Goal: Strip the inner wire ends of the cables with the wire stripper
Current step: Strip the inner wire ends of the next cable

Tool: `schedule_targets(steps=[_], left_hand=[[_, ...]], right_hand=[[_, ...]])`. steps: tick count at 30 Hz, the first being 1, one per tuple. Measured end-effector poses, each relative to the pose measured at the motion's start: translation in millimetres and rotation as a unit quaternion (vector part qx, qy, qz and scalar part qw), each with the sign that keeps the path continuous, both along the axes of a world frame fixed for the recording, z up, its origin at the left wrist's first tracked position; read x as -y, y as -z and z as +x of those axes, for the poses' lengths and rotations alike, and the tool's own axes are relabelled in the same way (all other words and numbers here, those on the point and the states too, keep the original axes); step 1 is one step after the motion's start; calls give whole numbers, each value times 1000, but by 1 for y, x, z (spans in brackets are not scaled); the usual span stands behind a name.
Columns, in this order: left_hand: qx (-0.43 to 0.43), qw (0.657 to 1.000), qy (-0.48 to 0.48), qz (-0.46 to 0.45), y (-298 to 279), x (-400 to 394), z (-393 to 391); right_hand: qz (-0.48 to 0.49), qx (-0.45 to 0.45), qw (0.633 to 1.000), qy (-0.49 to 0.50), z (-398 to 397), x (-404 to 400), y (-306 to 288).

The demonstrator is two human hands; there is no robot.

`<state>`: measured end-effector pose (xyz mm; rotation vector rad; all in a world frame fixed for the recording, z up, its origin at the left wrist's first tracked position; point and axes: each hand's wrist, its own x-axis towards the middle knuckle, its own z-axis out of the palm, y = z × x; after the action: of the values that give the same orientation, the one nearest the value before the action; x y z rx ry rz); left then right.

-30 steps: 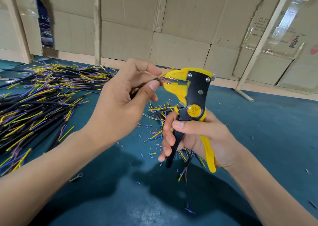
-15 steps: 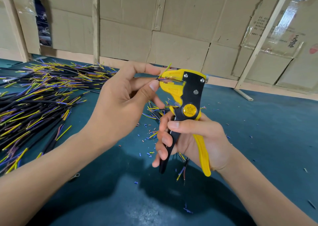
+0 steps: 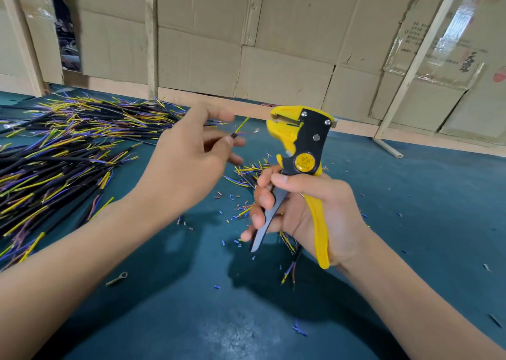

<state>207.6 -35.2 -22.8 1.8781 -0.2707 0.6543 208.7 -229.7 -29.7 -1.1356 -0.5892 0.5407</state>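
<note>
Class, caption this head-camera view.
Left hand pinches a black cable beside the yellow-and-black wire stripper gripped in the right hand.

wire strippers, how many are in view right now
1. The yellow and black wire stripper is gripped upright in the right hand, apart from the cable pinched in the left hand.

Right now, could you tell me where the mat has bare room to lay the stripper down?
Freest: the mat right of the right hand, toward the cardboard wall. Crowded: the cable pile at left; insulation bits between the hands.
</note>
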Motion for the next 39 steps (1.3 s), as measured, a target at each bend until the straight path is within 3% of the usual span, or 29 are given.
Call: schedule_targets(steps=[2, 4, 7, 8, 9, 11, 12, 13, 17, 20, 25, 27, 30, 33, 39], left_hand=[[-103, 982, -83, 133, 9, -12, 7], [-199, 941, -117, 248, 17, -20, 11], [-196, 905, -182, 330, 11, -30, 9], [-188, 876, -234, 377, 8, -37, 9], [-209, 825, -291, 437, 3, -47, 9], [-332, 717, -354, 500, -9, -66, 5], [-389, 688, -349, 504, -12, -74, 2], [-412, 682, -331, 506, -13, -80, 1], [-378, 733, -295, 482, -10, -83, 2], [-313, 788, -300, 436, -6, -73, 2], [-191, 849, -273, 411, -6, -55, 5], [-115, 879, -230, 402, -6, -48, 7], [71, 926, -140, 342, -8, -37, 7], [174, 928, -72, 322, -12, -25, -2], [190, 920, -9, 342, -9, -21, -5]], right_hand=[[8, -18, 999, 34, 2, 0, -1], [15, -33, 998, 58, 3, 1, -1], [21, -36, 996, 76, 4, 3, -2], [24, -35, 996, 81, 4, 3, -2], [26, -35, 995, 85, 4, 3, -2], [29, -35, 995, 91, 5, 3, -2], [29, -35, 995, 94, 6, 4, -2], [29, -36, 994, 96, 6, 4, -2], [22, -39, 993, 105, 6, 4, -1], [22, -40, 993, 110, 5, 3, -2], [20, -40, 992, 116, 5, 3, -3], [19, -40, 992, 118, 5, 4, -3], [15, -35, 992, 120, 6, 5, -3], [14, -26, 990, 138, 6, 4, -2], [18, 32, 978, 207, 9, 2, 2]])
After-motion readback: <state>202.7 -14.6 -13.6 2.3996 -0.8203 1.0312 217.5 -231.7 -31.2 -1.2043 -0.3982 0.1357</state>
